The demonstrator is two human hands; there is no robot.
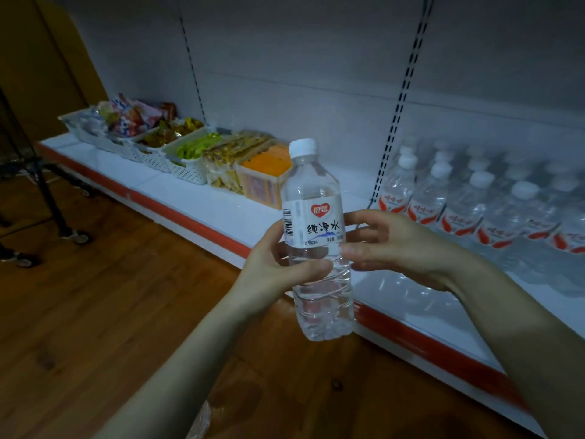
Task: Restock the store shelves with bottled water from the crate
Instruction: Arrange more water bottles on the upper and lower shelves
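Water bottle is gripped mid-frame by left hand and right hand fingers; could be dropped if smooth plastic slips.

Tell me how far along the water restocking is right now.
Done: rows of bottles already stand on the right of the shelf. In hand: one bottle, upright, held by the left hand and right hand. Left: setting it down; the crate is out of view, so the remainder is unknown.

Clear glossy plastic bottle with a paper-like label; below it, smooth varnished wood floor; behind, glossy white shelf.
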